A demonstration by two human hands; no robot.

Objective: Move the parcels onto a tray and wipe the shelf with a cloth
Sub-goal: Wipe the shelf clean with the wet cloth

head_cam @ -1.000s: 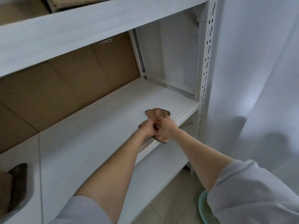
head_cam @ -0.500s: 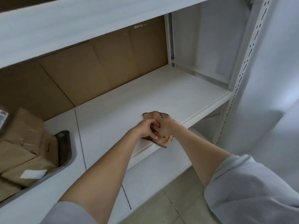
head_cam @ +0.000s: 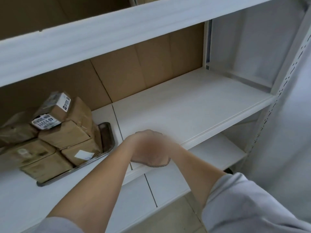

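At shelf (head_cam: pixel 193 105) edge, cloth (head_cam: pixel 158 164) overhanging.

The flat white shelf board (head_cam: pixel 193 106) looks smooth and matt, like painted metal or laminate, with a thin seam across it. The white perforated upright post (head_cam: pixel 286 84) appears to be painted metal. Behind the shelf stands plain brown corrugated cardboard backing (head_cam: pixel 143 64), dull and creased. The brown cardboard parcels (head_cam: pixel 67 135) are matt, some wrapped in glossy tape and bearing white paper labels. The dark oblong metal tray (head_cam: pixel 107 137) has a shiny rim. A brown woven cloth (head_cam: pixel 159 164) shows a rough, textured edge.
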